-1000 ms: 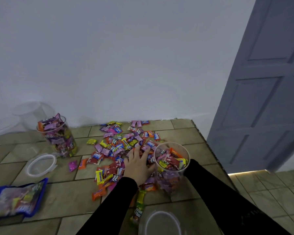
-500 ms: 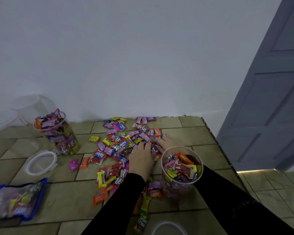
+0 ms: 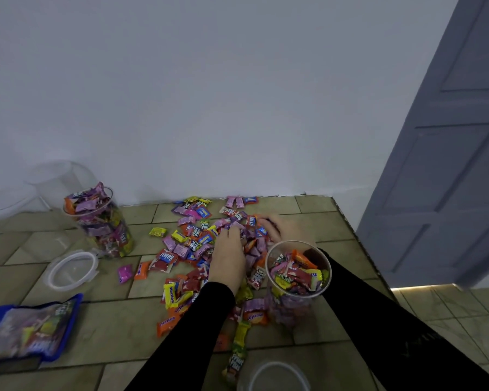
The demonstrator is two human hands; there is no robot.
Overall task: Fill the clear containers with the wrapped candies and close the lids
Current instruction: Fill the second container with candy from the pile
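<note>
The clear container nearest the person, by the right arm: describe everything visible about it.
The near clear container is a see-through cylinder that looks like plastic, standing upright on the tiled floor with its round mouth open and no lid on. Wrapped candies fill it almost to the rim: purple ones show through the wall, red, yellow and orange ones lie on top. It stands at the right edge of the loose candy pile, with candies against its base. The right hand reaches past behind it; whether the sleeve touches it cannot be told.

A floor of olive-green tiles carries a loose scatter of bright wrapped candies near its far edge. Two clear cylindrical plastic containers of candies, two clear round lids and a blue-edged candy bag lie on it.
</note>
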